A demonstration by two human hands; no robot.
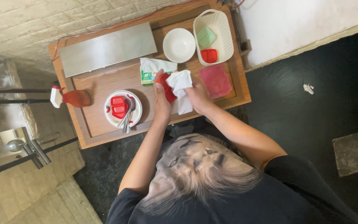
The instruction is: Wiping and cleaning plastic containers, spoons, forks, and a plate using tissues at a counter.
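My left hand (161, 101) grips a small red plastic piece (168, 92) above the wooden tray table (100, 120). My right hand (198, 96) presses a white tissue (180, 83) against that red piece. Both hands meet over the middle of the table's front half. Just behind them lies a pack of tissues (151, 70) with a green label.
A white plate (111, 117) at the front left carries a red container and metal spoons. A white bowl (179, 45), a white basket (223, 31) with a green and a red item, a pink cloth (215, 80), a metal sheet (107, 48) and a red spray bottle (73, 98) surround them.
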